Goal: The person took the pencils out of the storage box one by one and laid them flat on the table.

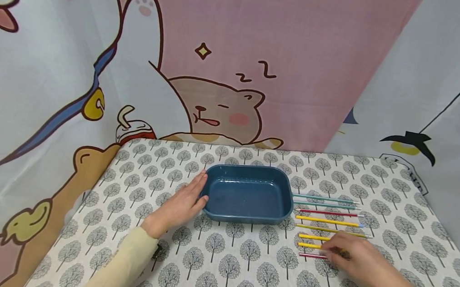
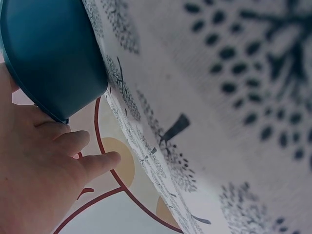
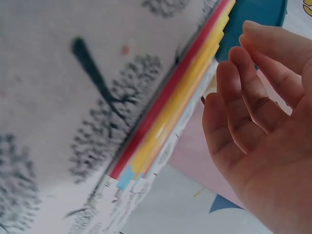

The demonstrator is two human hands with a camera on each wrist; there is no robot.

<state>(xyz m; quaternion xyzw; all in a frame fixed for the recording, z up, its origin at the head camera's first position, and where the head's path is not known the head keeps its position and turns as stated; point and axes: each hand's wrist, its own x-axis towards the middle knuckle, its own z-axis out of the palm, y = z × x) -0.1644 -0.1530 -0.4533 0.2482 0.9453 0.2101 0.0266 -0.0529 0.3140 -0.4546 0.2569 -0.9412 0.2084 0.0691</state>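
A dark blue rectangular dish (image 1: 244, 218) stands on the patterned cloth, its wall (image 2: 53, 53) large in the left wrist view. My left hand (image 1: 179, 211) rests against its left side, fingers extended along the rim. To the dish's right, several pencils lie in a row of roughly parallel lines: two teal pencils (image 1: 325, 205) at the back, a red pencil (image 1: 326, 212), several yellow pencils (image 1: 308, 236), and a crimson pencil (image 1: 311, 255) in front. Over the front pencils' right ends is my right hand (image 1: 361, 260), covering them. Its fingers (image 3: 234, 97) are loosely bent and hold nothing in the right wrist view.
A cloth printed with grey trees (image 1: 214, 247) covers the table. Behind it hangs a curtain (image 1: 303, 54) with cartoon animals, and curtains also close in the left and right sides. The teal pencils' left ends meet the dish's right edge in the head view.
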